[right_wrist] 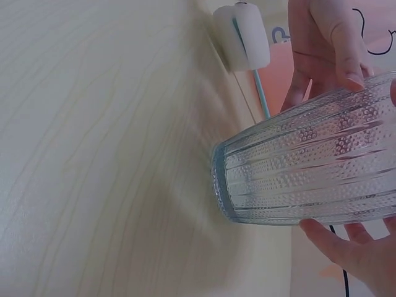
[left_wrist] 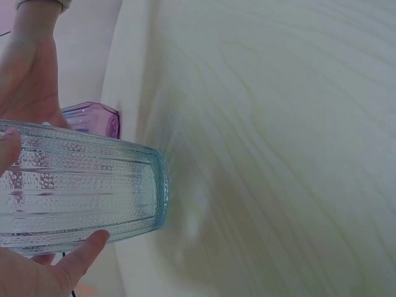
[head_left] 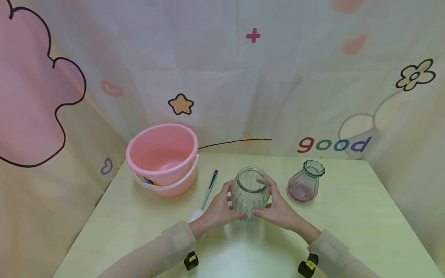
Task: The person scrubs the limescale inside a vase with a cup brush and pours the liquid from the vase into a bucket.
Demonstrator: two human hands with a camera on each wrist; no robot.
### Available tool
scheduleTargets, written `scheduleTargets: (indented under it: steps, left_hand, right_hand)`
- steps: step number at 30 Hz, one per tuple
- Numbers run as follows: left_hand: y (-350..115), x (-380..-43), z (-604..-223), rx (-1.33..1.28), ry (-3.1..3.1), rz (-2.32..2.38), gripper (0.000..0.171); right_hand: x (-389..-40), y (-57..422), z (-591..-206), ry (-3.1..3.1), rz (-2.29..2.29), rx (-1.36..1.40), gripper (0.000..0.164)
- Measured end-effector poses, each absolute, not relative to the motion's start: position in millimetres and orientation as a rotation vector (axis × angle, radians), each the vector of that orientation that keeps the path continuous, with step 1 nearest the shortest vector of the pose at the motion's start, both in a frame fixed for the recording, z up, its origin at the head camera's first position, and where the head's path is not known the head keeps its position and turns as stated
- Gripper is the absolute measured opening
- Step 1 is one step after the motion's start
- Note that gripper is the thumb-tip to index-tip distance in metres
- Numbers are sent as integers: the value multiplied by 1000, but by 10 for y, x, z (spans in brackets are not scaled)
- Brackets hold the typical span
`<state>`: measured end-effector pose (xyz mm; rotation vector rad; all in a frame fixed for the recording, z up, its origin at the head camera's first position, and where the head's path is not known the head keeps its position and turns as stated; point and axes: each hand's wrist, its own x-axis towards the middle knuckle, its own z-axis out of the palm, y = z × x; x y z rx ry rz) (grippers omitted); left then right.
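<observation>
Gripping glass jar (head_left: 249,201) btwn curled L hand (head_left: 220,209) & curled R hand (head_left: 280,209), rim (head_left: 252,190) vis. in head view only.

One word was legible, head view only: "good" (head_left: 335,145), in l.c., printed on the lower RH part of the backdrop curtain (head_left: 215,58); letters ran L to R in red, green, blue and violet-blue. One sign was noted on the same curtain, upper ctr.: a dk. pink plus sign (head_left: 253,35). A small blk./orange label (head_left: 149,181) stood on the front of the pink bucket (head_left: 161,160), below rim; its print was too small to read. Yellow patches (head_left: 311,265) on the two blk. wrist units (head_left: 188,264) were likewise illeg.
</observation>
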<state>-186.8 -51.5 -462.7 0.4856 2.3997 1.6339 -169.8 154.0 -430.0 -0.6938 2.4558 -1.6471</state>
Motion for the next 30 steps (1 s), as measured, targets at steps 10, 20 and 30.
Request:
scheduleTargets:
  steps: [10, 20, 30]
  left_hand:
    - [-523, -1877, -4620, 530, 2411, 1597, 99]
    - [-692, -1968, -4501, 569, 2574, 1302, 98]
    - [-825, -2195, -4382, 441, 2773, 1023, 85]
  right_hand:
    - [-1680, 1526, -4290, 2511, -1625, -724, 103]
    - [-1707, 1539, -4332, 2553, -1623, -767, 103]
    - [-1707, 1539, -4366, 2560, -1611, -743, 102]
